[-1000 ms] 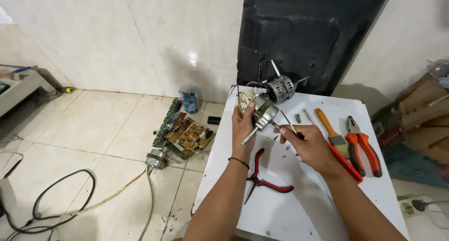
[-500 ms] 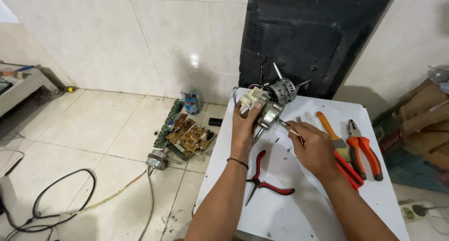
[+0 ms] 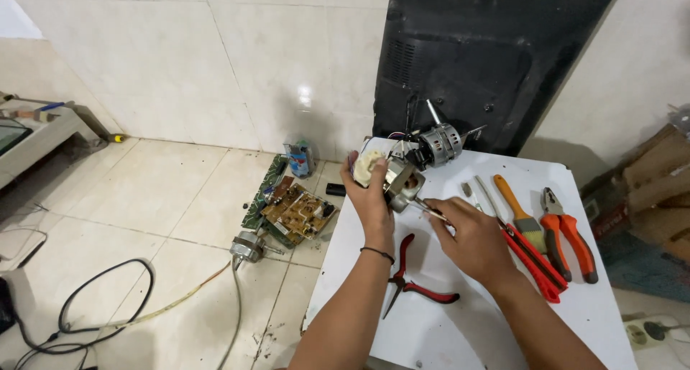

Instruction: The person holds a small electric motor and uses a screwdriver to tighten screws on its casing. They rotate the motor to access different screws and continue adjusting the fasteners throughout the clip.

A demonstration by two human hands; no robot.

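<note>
Head view: a small motor (image 3: 394, 179) is gripped by the left hand (image 3: 371, 197) above the white table's (image 3: 460, 320) far-left corner, its shaft (image 3: 429, 210) pinched by the right hand (image 3: 471, 237), still assembled, pliers (image 3: 410, 280) untouched.

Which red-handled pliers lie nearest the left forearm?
The small red-handled pliers, alone mid-table beside the left forearm; the others lie right of the right hand.

Left hand (image 3: 370, 197) grips a small motor (image 3: 392, 176) above the white table (image 3: 460, 327), fingers wrapped around its pale end. Right hand (image 3: 471, 237) pinches a thin metal tool (image 3: 430, 210), tip at the motor. Red-handled pliers (image 3: 413, 284) lie between the forearms. Orange-handled pliers (image 3: 568, 233) and a brush (image 3: 519, 210) rest to the right. A second motor (image 3: 440, 144) sits behind. Circuit boards (image 3: 291, 208) lie on the tiled floor.
</note>
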